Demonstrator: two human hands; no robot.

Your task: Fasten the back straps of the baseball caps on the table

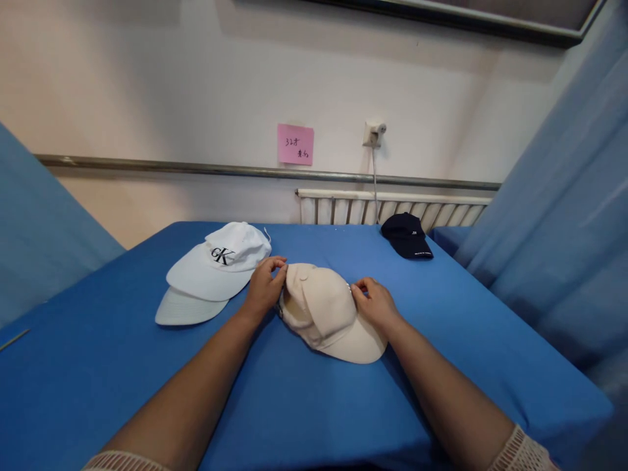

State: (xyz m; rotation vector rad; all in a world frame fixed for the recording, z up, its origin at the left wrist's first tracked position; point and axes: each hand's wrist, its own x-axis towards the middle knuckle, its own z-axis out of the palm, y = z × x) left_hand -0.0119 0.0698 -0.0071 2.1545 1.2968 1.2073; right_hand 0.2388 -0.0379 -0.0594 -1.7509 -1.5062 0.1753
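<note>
A beige baseball cap (pixel 330 304) lies on the blue-covered table (pixel 294 405), its brim pointing toward the lower right and its crown partly folded in. My left hand (pixel 265 284) is closed at the cap's back left edge, fingertips pinching the fabric. On the opposite side, my right hand (pixel 375 302) pinches the front of the crown just above the brim. To the left rest stacked caps: a white cap (pixel 230 258) with black letters on its front, over a pale cap (pixel 189 307) of which mostly the brim shows.
A dark navy cap (pixel 406 235) sits at the table's far right. Blue curtains (pixel 554 196) hang on both sides. Behind the table are a metal rail (pixel 206 168), a radiator (pixel 343 209), a wall socket (pixel 373 134) and a pink note (pixel 295 144). A thin stick (pixel 14 339) lies far left.
</note>
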